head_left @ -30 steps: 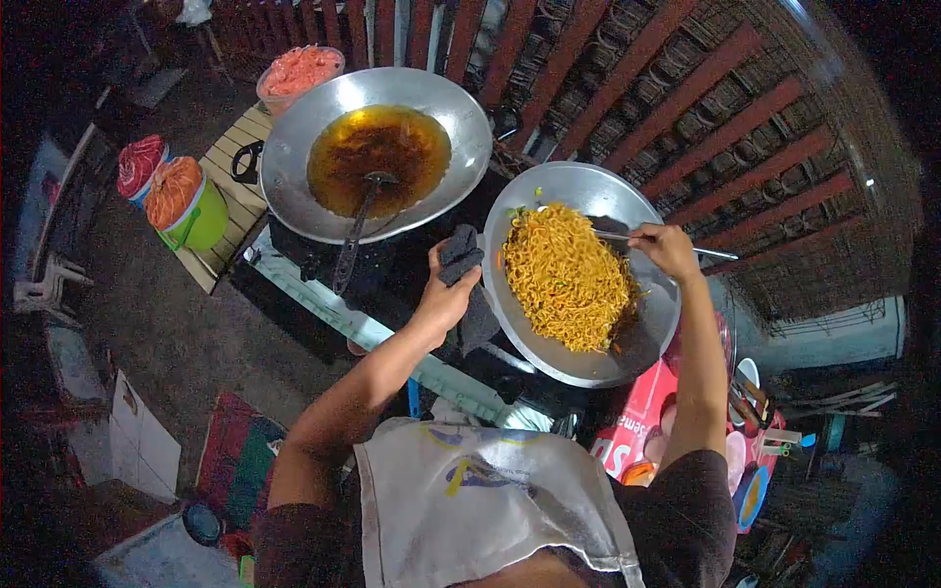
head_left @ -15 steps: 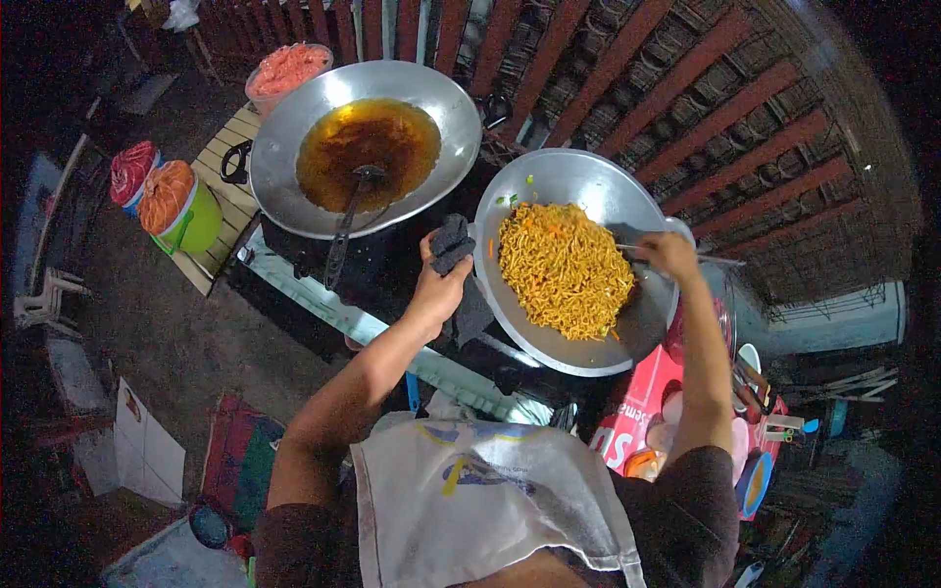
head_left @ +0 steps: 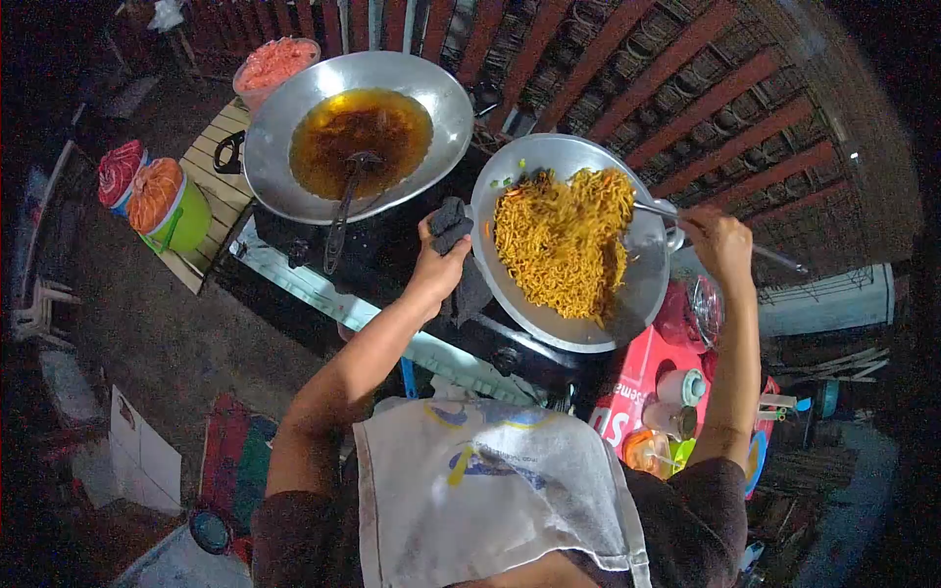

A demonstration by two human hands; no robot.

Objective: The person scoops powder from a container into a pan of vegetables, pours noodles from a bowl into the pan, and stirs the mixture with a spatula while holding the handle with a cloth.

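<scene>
A metal wok (head_left: 520, 304) on the right holds a heap of brown noodles (head_left: 554, 255). My left hand (head_left: 436, 269) is closed around a dark cloth (head_left: 452, 225) at the wok's left edge. Over the wok's right side, my right hand (head_left: 720, 240) grips the handle of a metal utensil (head_left: 779, 260); its front end is hidden in the noodles, which are lifted and partly blurred. To the left stands a second wok (head_left: 265, 147) with amber oil (head_left: 338, 127), and a slotted ladle (head_left: 340, 220) rests in it.
A tub of pink food (head_left: 277, 67) and a green bucket (head_left: 186, 220) stand on a slatted table (head_left: 213, 154) at the left. Jars (head_left: 676, 387) sit on a red surface (head_left: 637, 382) at the right. A wooden fence (head_left: 588, 73) rises behind the woks.
My right hand has moved right and slightly up with the utensil. The noodles at the wok's upper right are lifted and turned over. The view has shifted a little.
</scene>
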